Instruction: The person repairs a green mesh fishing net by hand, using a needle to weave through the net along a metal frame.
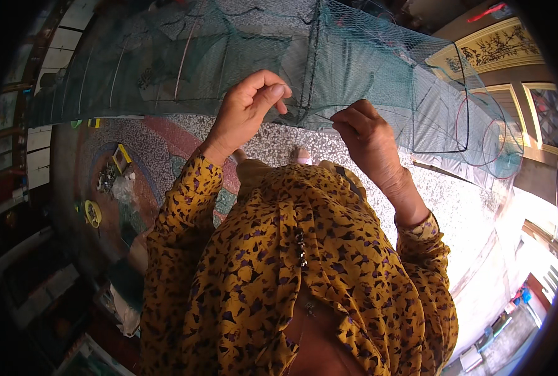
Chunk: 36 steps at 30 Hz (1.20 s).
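we look down on a floor [276,136] of pale, speckled stone, crossed by a curving dark-red band [173,139]; to the left lies a rounded reddish-brown area edged by a bluish line. toward the right, strong light bleaches the floor almost white. at the upper right we see a yellow decorative panel [505,45] patterned with dark branches, and below it pale-yellow frames [530,109]. along the left we find dark-edged pale panels [61,39]; we cannot tell whether they are windows or doors. the lower left sits in shadow.
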Motion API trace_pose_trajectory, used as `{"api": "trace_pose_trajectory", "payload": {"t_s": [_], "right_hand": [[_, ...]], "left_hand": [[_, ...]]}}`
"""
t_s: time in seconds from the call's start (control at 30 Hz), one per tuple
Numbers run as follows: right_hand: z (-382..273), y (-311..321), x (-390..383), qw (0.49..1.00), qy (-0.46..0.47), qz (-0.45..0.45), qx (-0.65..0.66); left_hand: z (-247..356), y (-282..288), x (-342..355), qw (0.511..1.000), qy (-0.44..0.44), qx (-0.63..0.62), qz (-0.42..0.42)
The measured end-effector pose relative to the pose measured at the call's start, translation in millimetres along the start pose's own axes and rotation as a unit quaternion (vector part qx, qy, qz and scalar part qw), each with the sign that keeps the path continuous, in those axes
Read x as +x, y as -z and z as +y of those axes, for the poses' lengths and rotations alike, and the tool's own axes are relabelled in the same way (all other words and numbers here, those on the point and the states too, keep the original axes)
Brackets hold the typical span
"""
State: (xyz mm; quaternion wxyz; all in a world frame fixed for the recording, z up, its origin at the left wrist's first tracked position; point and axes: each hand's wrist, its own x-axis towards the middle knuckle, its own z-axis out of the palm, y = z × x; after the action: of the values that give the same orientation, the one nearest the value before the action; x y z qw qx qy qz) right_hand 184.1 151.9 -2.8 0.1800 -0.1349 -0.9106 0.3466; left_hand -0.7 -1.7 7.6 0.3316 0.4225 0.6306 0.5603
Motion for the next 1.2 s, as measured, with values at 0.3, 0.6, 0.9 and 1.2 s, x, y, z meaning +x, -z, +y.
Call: {"api": "trace_pose_trajectory", "payload": {"t_s": [0.3,0.6,0.9,1.2], "right_hand": [[5,-24,9,0.998,0.029,0.055,-0.002],[22,-26,18,0.992,0.101,0.044,0.061],[9,-48,13,0.991,0.032,0.097,0.088],[-32,-34,39,0.987,0.075,0.051,-0.134]], "left_hand": [[-7,-1,3,0.996,0.01,0.092,-0.014],[-16,-6,3,0.988,0.032,0.152,-0.01],[-27,-18,-3,0.969,-0.041,0.241,0.035],[-29,-18,-10,0.989,0.021,0.065,0.131]]}}
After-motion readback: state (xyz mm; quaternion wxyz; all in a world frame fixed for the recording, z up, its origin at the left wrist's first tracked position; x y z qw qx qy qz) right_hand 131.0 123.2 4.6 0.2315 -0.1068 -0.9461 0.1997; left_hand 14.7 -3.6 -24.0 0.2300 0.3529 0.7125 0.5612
